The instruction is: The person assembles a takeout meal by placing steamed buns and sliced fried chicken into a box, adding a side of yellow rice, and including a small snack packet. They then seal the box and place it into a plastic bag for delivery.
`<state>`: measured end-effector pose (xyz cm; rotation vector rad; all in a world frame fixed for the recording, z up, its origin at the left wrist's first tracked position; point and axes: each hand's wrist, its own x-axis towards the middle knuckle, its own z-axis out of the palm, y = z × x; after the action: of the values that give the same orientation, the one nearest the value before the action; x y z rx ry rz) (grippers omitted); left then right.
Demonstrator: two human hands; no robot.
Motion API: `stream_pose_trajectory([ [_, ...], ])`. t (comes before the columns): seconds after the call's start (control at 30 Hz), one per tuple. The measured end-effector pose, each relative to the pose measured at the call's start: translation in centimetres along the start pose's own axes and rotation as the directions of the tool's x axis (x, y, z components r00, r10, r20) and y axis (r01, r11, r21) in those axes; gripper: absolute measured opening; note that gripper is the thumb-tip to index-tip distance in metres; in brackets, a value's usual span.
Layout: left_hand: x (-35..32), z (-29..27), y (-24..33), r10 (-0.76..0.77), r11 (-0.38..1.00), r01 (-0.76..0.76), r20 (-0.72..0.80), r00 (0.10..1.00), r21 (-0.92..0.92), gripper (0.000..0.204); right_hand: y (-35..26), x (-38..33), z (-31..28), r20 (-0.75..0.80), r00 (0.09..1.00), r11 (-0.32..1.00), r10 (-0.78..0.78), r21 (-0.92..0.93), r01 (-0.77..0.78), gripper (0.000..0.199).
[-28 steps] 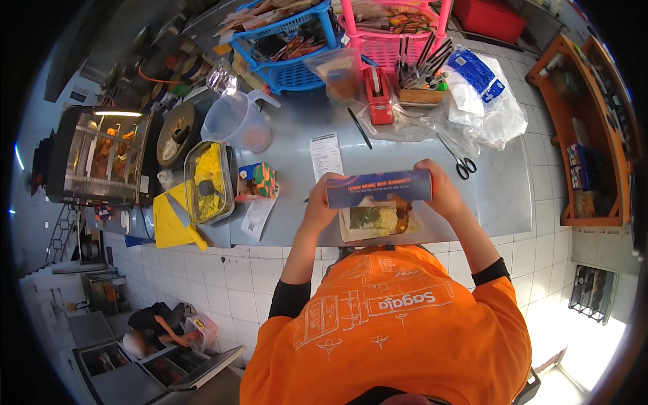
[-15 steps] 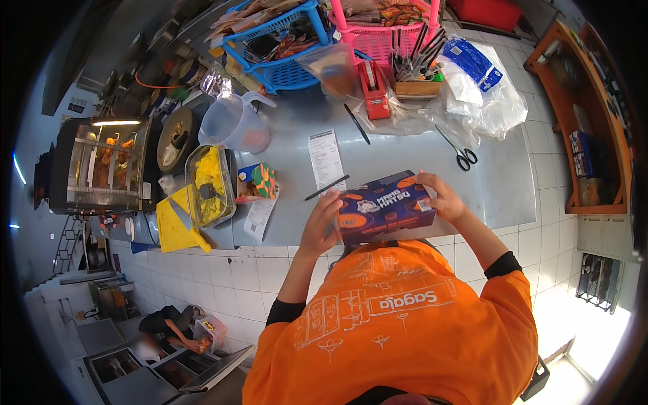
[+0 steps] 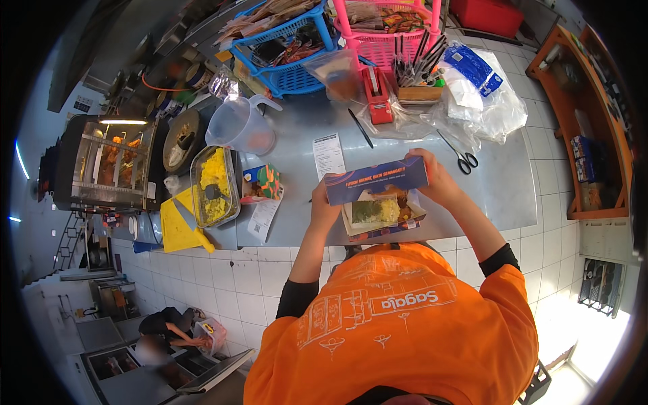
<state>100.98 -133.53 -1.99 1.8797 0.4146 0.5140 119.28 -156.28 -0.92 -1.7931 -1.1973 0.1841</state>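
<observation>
A dark blue cardboard food box [image 3: 378,181] stands in front of me at the near edge of the metal table, its lid tilted up. Inside lie pale and yellowish food, a green patch and some brown pieces on paper lining. My left hand [image 3: 326,208] grips the lid's left side, its fingertips partly hidden behind it. At the lid's right edge my right hand [image 3: 439,179] is closed, thumb in front. Beyond the box lies a long printed receipt [image 3: 329,156]. A smaller patterned box [image 3: 264,181] with a second receipt [image 3: 262,219] sits to the left.
Left are a tub of yellow rice [image 3: 214,185], a yellow cutting board [image 3: 177,223] with a knife, and a plastic jug [image 3: 239,128]. Scissors [image 3: 466,162], a red tape dispenser [image 3: 378,98], a pen [image 3: 361,128], plastic bags [image 3: 496,111] and baskets [image 3: 290,74] lie farther back. Another person [image 3: 165,327] works at lower left.
The food box went from closed to open: its lid is now lifted and its contents show. My right hand rose with the lid, and my left hand stayed near the box's left side.
</observation>
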Motion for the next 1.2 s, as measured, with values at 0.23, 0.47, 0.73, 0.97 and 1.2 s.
stream_pose_trajectory([
  [0.23, -1.2, -0.9, -1.3, 0.381, 0.924, -0.382, 0.121, 0.917, -0.009, 0.037, 3.7, -2.3, 2.0, -0.109, 0.948, 0.932, -0.299, 0.182, 0.314, 0.042],
  [0.47, -3.5, -4.9, 3.2, 0.318, 0.849, -0.469, 0.470, 0.823, 0.245, 0.069, 2.3, -5.2, -0.7, 0.286, 0.946, 0.956, 0.151, 0.201, -0.214, 0.047],
  [0.73, -2.0, -0.5, 0.4, 0.136, 0.989, -0.141, 0.136, 0.981, 0.031, 0.046, 2.6, -2.9, 1.5, -0.064, 0.950, 0.952, -0.305, 0.000, 0.305, 0.060],
  [0.97, -0.6, 0.4, -0.4, 0.129, 0.938, -0.153, 0.096, 0.987, 0.312, 0.034, 0.7, -2.8, 0.4, 0.040, 0.999, 1.000, 0.014, 0.025, -0.015, 0.048],
  [1.2, 0.1, 0.3, -2.9, 0.186, 0.979, -0.174, 0.117, 0.976, -0.104, 0.061, 0.5, -2.8, 1.1, 0.011, 0.993, 0.989, -0.117, -0.091, 0.117, 0.037],
])
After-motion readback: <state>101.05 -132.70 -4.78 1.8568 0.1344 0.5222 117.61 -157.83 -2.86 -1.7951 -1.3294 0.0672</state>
